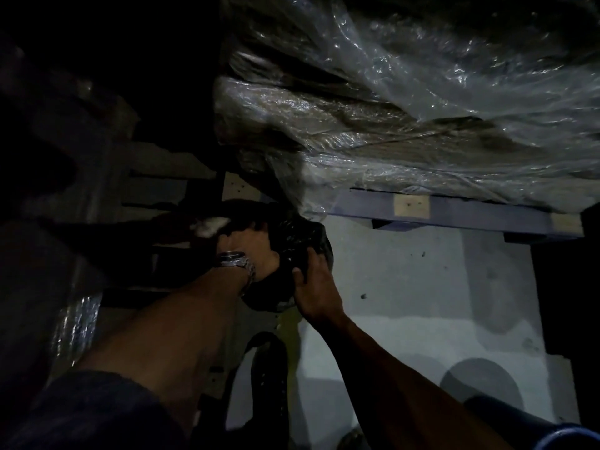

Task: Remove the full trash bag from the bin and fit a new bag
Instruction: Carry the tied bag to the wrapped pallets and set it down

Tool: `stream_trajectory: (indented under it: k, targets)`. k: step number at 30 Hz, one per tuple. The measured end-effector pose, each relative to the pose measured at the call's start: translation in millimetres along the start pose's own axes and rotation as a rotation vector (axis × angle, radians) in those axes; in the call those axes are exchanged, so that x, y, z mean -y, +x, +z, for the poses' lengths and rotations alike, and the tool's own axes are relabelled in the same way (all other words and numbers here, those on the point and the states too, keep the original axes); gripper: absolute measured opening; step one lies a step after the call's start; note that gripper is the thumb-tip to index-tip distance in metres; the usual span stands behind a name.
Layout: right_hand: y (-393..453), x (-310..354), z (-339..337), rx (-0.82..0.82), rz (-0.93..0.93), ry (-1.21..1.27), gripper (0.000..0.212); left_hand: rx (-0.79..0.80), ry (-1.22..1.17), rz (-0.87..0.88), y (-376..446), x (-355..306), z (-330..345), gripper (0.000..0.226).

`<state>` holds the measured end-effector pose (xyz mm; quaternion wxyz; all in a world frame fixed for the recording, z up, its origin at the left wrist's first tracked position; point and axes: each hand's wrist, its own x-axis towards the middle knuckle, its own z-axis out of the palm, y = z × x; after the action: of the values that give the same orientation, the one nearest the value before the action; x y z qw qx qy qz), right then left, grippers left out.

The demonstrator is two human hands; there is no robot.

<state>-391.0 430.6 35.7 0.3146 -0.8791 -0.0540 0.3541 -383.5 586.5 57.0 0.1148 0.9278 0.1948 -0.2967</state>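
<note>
The scene is very dark. A black trash bag (pixel 293 237) sits over a round dark bin (pixel 276 302) on the floor, in the middle of the head view. My left hand (pixel 251 246), with a metal watch on its wrist, grips the bag's plastic at the bin's near left. My right hand (pixel 313 280) clutches the bag's crumpled plastic at the right side of the rim. Something white (pixel 209 225) shows just left of the bag. Another dark, glossy bag (pixel 269 375) lies on the floor below the bin.
A stack wrapped in clear plastic film (pixel 406 102) rests on a blue wooden pallet (pixel 454 212) just behind and right of the bin. Dark pallets and wrapped goods (pixel 74 319) stand at the left. Pale concrete floor (pixel 422 287) lies to the right.
</note>
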Motion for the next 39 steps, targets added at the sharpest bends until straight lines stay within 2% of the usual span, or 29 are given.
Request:
stream_trajectory:
  k: [3, 5, 7, 9, 13, 16, 18, 20, 23, 26, 28, 29, 30, 32, 34, 35, 37, 39]
  targets:
    - [-5.6, 0.1, 1.1, 0.030, 0.006, 0.008, 0.058, 0.049, -0.010, 0.026, -2.1, -0.8, 1.3, 0.065]
    - [-9.0, -1.0, 3.0, 0.067, 0.009, 0.024, 0.061, 0.140, 0.029, 0.035, -3.6, 2.7, 7.7, 0.069]
    - [-12.2, -2.7, 6.5, 0.115, 0.026, 0.051, 0.065, 0.292, -0.011, 0.030, -4.7, 6.7, 18.4, 0.084]
    - [-13.7, -6.3, 11.5, 0.143, 0.035, 0.063, 0.069, 0.375, -0.088, 0.055, -6.5, 5.2, 29.4, 0.097]
    - [-13.0, -16.2, 21.0, 0.179, 0.045, 0.018, 0.073, 0.314, -0.100, 0.099, -12.0, -7.6, 47.2, 0.094]
    - [-14.7, -26.3, 27.0, 0.164, 0.015, -0.174, 0.078, 0.203, -0.130, 0.087, -12.2, -12.4, 51.4, 0.068]
    - [-16.7, -30.5, 31.9, 0.140, 0.007, -0.291, 0.080, 0.166, -0.146, 0.101, -12.9, -11.7, 52.4, 0.060]
    - [-18.0, -31.8, 36.1, 0.139, 0.006, -0.318, 0.073, 0.165, -0.206, 0.108, -13.7, -8.4, 51.7, 0.056]
    - [-12.9, -29.5, 36.4, 0.100, 0.025, -0.304, 0.051, 0.178, -0.313, 0.062, -19.8, 5.6, 55.4, 0.050]
    - [-8.9, -25.7, 32.1, 0.083, 0.044, -0.306, 0.043, 0.083, -0.240, -0.132, -31.8, 27.8, 66.3, 0.051]
    - [-9.4, -24.7, 32.6, 0.067, 0.041, -0.318, 0.041, 0.208, -0.247, -0.293, -40.7, 42.2, 83.8, 0.063]
    - [-10.7, -25.5, 33.9, 0.052, 0.040, -0.322, 0.040, 0.343, -0.317, -0.353, -44.0, 46.5, 97.3, 0.074]
    - [-11.9, -26.2, 35.5, 0.037, 0.042, -0.324, 0.040, 0.458, -0.394, -0.347, -43.4, 52.2, 116.2, 0.090]
    - [-14.8, -29.8, 41.7, 0.014, 0.036, -0.328, 0.040, 0.574, -0.503, -0.301, -40.4, 59.2, 161.3, 0.110]
    - [-17.5, -33.5, 47.8, -0.008, 0.023, -0.325, 0.041, 0.518, -0.627, -0.337, -52.1, 44.9, 156.7, 0.103]
    - [-18.3, -34.9, 50.4, -0.023, 0.023, -0.312, 0.041, 0.435, -0.649, -0.387, -55.7, 39.2, 152.1, 0.093]
    - [-19.7, -38.5, 55.0, -0.064, 0.027, -0.275, 0.042, 0.246, -0.560, -0.419, -57.5, 32.6, 149.8, 0.072]
    - [-20.0, -40.0, 57.0, -0.109, 0.047, -0.241, 0.042, 0.113, -0.469, -0.357, -58.4, 31.1, 149.5, 0.055]
